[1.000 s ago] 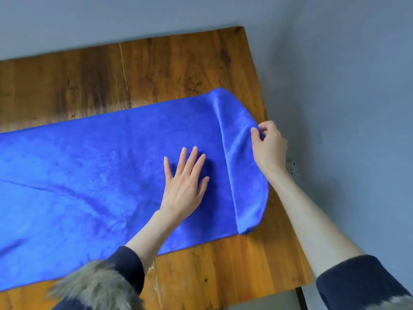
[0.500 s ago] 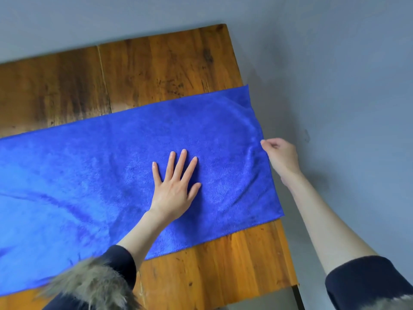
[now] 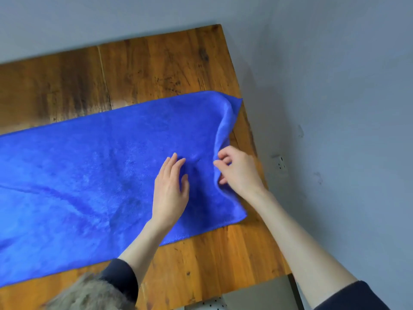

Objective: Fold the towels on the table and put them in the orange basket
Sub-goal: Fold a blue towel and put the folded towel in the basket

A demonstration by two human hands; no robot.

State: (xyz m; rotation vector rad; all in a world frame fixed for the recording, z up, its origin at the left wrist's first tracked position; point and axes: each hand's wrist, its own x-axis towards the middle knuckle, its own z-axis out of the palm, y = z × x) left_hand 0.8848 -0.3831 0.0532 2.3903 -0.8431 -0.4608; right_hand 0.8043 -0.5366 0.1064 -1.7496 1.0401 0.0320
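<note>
The right hand (image 3: 238,170) is seen at the right end of the blue towel (image 3: 93,175), with its fingers curled and the short edge of the cloth pinched between thumb and fingertips. That edge is lifted off the table (image 3: 156,70) and turned up and inward, so that a raised ridge of cloth runs from the hand toward the far right corner of the towel. The near right corner is left lying flat on the wood.

The left hand (image 3: 171,193) is laid on the towel just left of the right hand, palm down, with the fingers straight and close together and nothing gripped. The two hands are near each other but are not touching.

The towel is spread lengthwise across the wooden table. Its left part is cut off by the edge of the view. Shallow creases are noted across the left half. Bare wood is visible beyond the far long edge and in front of the near long edge.

Dark sleeves (image 3: 121,278) are worn pushed up on both forearms, and a patch of grey fur trim (image 3: 89,296) is seen at the bottom edge, beside the left sleeve. The table stands against a grey wall (image 3: 335,86), on which a wall socket (image 3: 279,162) is fitted right of the table edge.
</note>
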